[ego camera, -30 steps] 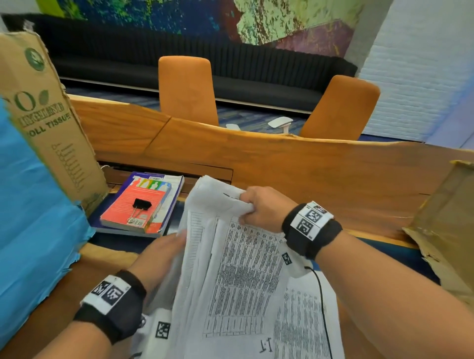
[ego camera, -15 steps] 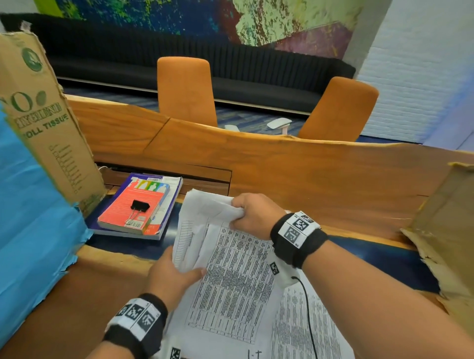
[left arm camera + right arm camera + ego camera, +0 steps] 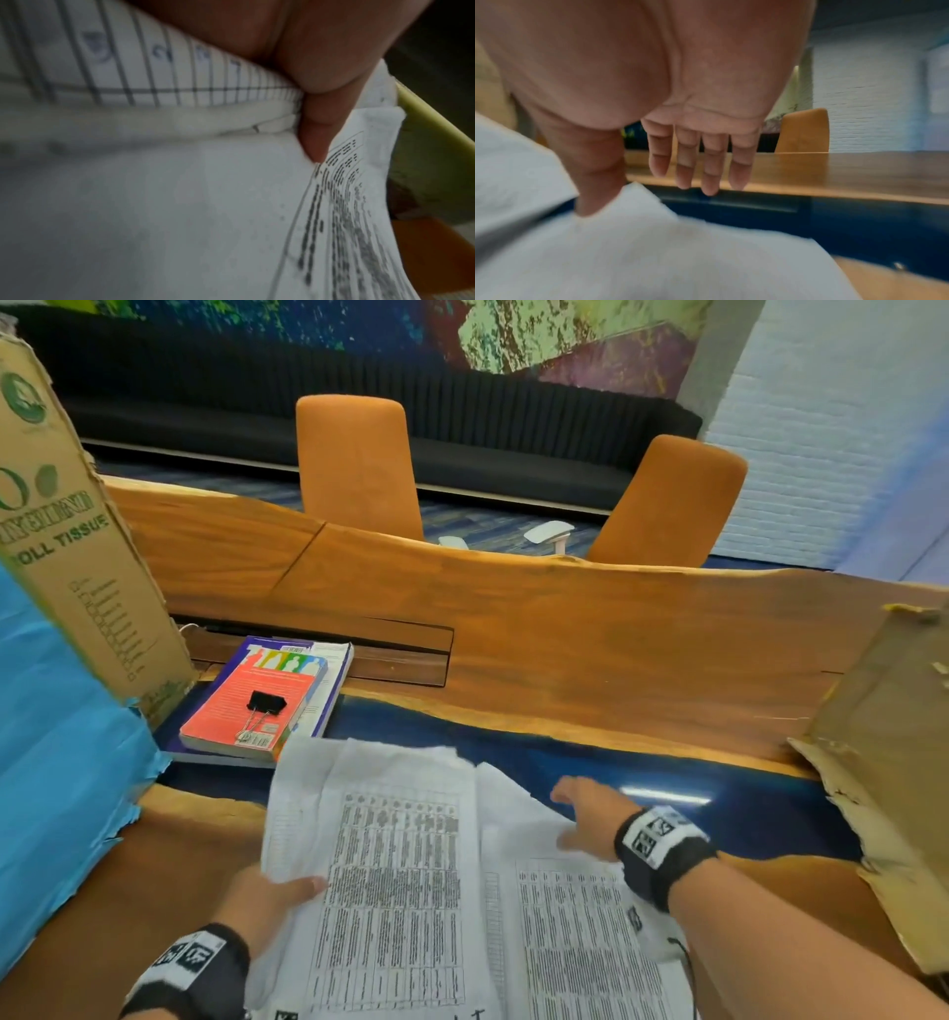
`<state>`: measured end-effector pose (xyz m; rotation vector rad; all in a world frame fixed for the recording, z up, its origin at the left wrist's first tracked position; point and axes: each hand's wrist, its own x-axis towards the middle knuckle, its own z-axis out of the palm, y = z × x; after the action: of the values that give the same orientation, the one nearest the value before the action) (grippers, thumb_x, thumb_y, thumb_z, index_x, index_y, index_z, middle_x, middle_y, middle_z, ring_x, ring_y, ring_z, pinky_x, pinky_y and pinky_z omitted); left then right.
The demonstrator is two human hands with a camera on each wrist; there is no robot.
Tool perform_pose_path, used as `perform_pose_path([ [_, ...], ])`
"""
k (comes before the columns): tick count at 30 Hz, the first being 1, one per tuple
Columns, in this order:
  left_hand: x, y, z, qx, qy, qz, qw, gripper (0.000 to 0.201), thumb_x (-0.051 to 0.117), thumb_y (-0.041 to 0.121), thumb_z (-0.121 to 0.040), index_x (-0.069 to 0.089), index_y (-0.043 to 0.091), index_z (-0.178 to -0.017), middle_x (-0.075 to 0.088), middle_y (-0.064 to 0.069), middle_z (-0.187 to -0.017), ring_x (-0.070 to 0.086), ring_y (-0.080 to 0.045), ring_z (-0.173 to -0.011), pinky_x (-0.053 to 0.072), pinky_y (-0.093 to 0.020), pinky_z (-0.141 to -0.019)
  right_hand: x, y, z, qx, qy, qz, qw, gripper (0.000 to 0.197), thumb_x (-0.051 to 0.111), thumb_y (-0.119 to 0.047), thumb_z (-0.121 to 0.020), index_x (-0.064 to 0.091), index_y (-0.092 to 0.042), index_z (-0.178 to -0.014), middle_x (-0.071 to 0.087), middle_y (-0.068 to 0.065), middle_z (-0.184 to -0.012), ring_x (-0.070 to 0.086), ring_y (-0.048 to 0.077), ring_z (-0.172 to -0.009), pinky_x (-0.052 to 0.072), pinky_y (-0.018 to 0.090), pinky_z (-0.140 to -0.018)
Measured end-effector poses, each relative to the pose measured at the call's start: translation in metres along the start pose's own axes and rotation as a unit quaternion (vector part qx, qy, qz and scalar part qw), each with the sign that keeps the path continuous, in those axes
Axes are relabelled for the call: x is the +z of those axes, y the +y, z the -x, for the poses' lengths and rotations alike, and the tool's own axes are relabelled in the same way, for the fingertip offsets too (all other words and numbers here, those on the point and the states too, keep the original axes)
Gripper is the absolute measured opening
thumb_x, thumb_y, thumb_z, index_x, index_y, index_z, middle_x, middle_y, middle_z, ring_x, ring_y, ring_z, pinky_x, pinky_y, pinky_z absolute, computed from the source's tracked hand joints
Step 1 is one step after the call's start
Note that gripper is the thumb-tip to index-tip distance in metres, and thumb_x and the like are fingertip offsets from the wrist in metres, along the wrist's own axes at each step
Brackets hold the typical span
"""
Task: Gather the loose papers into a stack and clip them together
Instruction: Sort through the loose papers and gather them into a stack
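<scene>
A bundle of printed sheets (image 3: 395,865) lies low over the table in front of me. My left hand (image 3: 287,891) grips its left edge, thumb on top; in the left wrist view the thumb (image 3: 316,130) pinches several sheets (image 3: 180,203). One more printed sheet (image 3: 575,932) lies to the right, partly under the bundle. My right hand (image 3: 580,814) hovers over that sheet's far edge, fingers (image 3: 711,166) straight and holding nothing, white paper (image 3: 654,253) below the palm. A black binder clip (image 3: 266,704) rests on a red book (image 3: 257,706) at the left.
The red book lies on a purple book (image 3: 328,690). A tall cardboard box (image 3: 77,557) and blue sheeting (image 3: 56,762) stand at the left, torn cardboard (image 3: 888,762) at the right. The wood table (image 3: 565,634) has a blue strip (image 3: 667,793); two orange chairs (image 3: 359,464) behind.
My right hand let go of the papers' top corner, opened and moved right. The bundle has dropped flatter toward the table, with my left hand now gripping its left edge.
</scene>
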<state>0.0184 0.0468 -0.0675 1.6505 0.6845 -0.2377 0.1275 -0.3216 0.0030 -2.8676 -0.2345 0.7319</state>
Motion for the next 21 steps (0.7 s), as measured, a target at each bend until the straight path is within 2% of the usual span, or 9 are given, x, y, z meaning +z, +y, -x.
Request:
perform_pose_path([
  [2,-0.004,-0.019,-0.01,-0.038,0.012,0.009,0.999,0.037,0.074,0.0,-0.08,0.063,-0.007,-0.115,0.071,-0.017,-0.097,0.066,-0.032,-0.09,0.049,-0.042,-0.089,0.031,0.002,0.004,0.009,-0.037,0.026,0.999,0.082,0.075,-0.043,-0.081,0.032,-0.029,-0.15,0.042,-0.002,-0.149,0.045,0.023,-0.133,0.037,0.04,-0.112],
  [4,-0.005,-0.031,-0.017,-0.057,0.026,0.013,0.998,0.039,0.076,0.001,-0.078,0.064,-0.006,-0.115,0.071,-0.02,-0.106,0.066,-0.035,-0.098,0.045,-0.051,-0.101,0.056,-0.001,0.003,0.01,-0.042,0.064,0.997,0.094,0.074,-0.051,-0.079,0.02,-0.033,-0.154,0.034,-0.003,-0.155,0.037,0.027,-0.139,0.032,0.046,-0.115],
  [6,-0.006,-0.038,-0.023,-0.066,0.032,0.019,0.997,0.04,0.077,0.001,-0.077,0.065,-0.005,-0.114,0.071,-0.017,-0.105,0.065,-0.034,-0.102,0.042,-0.052,-0.105,0.063,-0.003,-0.003,0.017,-0.046,0.108,0.993,0.096,0.075,-0.054,-0.076,0.021,-0.033,-0.152,0.033,-0.001,-0.153,0.034,0.03,-0.139,0.032,0.05,-0.114],
  [8,-0.008,-0.042,-0.029,-0.072,0.036,0.022,0.997,0.041,0.077,0.0,-0.075,0.065,-0.005,-0.114,0.071,-0.018,-0.108,0.064,-0.035,-0.105,0.041,-0.052,-0.106,0.059,-0.006,-0.008,0.014,-0.049,0.153,0.987,0.081,0.075,-0.052,-0.076,0.038,-0.028,-0.143,0.041,0.004,-0.14,0.039,0.031,-0.131,0.036,0.051,-0.109],
  [10,-0.009,-0.044,-0.032,-0.076,0.032,0.021,0.996,0.042,0.077,0.001,-0.076,0.064,-0.004,-0.116,0.07,-0.018,-0.112,0.064,-0.035,-0.107,0.041,-0.051,-0.106,0.05,-0.011,-0.01,-0.008,-0.042,0.177,0.983,0.051,0.07,-0.041,-0.081,0.054,-0.021,-0.125,0.049,0.005,-0.125,0.047,0.029,-0.119,0.041,0.045,-0.099],
  [13,-0.011,-0.047,-0.035,-0.088,0.023,0.02,0.996,0.042,0.077,0.003,-0.077,0.065,-0.002,-0.116,0.071,-0.016,-0.111,0.065,-0.035,-0.106,0.041,-0.052,-0.106,0.044,-0.014,-0.012,-0.022,-0.069,0.102,0.992,0.018,0.064,-0.026,-0.088,0.061,-0.019,-0.104,0.059,0.002,-0.109,0.055,0.022,-0.098,0.045,0.032,-0.079],
  [15,-0.014,-0.052,-0.039,-0.094,0.016,0.03,0.995,0.044,0.079,0.007,-0.075,0.065,-0.001,-0.116,0.072,-0.016,-0.111,0.066,-0.035,-0.105,0.041,-0.055,-0.106,0.041,-0.011,-0.016,-0.022,-0.08,0.057,0.995,0.02,0.067,-0.025,-0.089,0.063,-0.019,-0.108,0.061,0.0,-0.109,0.057,0.021,-0.097,0.044,0.03,-0.079],
  [18,-0.016,-0.056,-0.044,-0.099,0.009,0.024,0.995,0.05,0.081,0.013,-0.072,0.064,0.003,-0.118,0.071,-0.015,-0.113,0.066,-0.035,-0.106,0.04,-0.057,-0.106,0.025,-0.003,-0.025,-0.005,-0.062,-0.012,0.998,0.035,0.069,-0.028,-0.089,0.065,-0.017,-0.122,0.063,0.0,-0.12,0.061,0.024,-0.111,0.048,0.033,-0.09],
  [21,-0.017,-0.055,-0.042,-0.105,0.008,0.029,0.994,0.048,0.078,0.01,-0.076,0.063,0.001,-0.12,0.07,-0.015,-0.115,0.065,-0.036,-0.108,0.04,-0.057,-0.106,0.015,0.011,-0.039,0.02,-0.015,-0.091,0.996,0.016,0.068,-0.02,-0.09,0.07,-0.014,-0.105,0.067,0.002,-0.102,0.062,0.021,-0.093,0.049,0.03,-0.081],
])
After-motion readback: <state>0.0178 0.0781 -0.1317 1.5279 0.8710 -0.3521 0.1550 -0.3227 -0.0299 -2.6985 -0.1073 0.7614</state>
